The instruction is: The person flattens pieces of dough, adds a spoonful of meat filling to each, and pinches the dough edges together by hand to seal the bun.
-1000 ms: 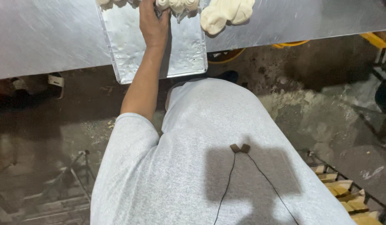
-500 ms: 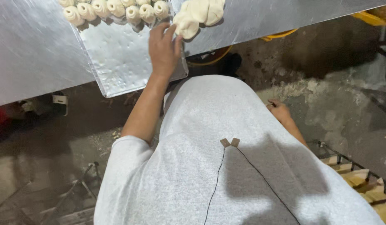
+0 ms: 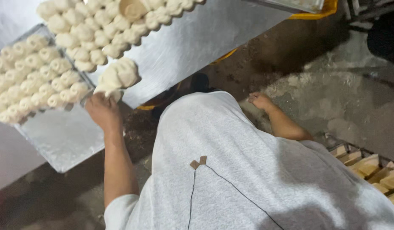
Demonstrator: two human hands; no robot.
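Observation:
My left hand (image 3: 102, 111) reaches up to the table's edge and grips the lower end of a pale lump of dough (image 3: 119, 75). The lump lies on the steel table (image 3: 197, 42), beside the corner of a metal tray (image 3: 65, 136). Rows of small dough balls (image 3: 35, 81) fill the tray's upper part; its near part is bare. Beside my grey shirt, my right hand (image 3: 261, 101) hangs low over the floor, loosely curled and holding nothing.
More dough balls (image 3: 107, 30) lie in rows on the table, with a round tan object (image 3: 133, 8) among them. A yellow object (image 3: 329, 8) shows under the table's far end. Wooden slats (image 3: 375, 170) lie on the stained concrete floor at lower right.
The view has swung, so the tray's dough balls and the table's rows now show. My left hand stays at the dough lump by the tray's corner. My right hand has come into view beside me.

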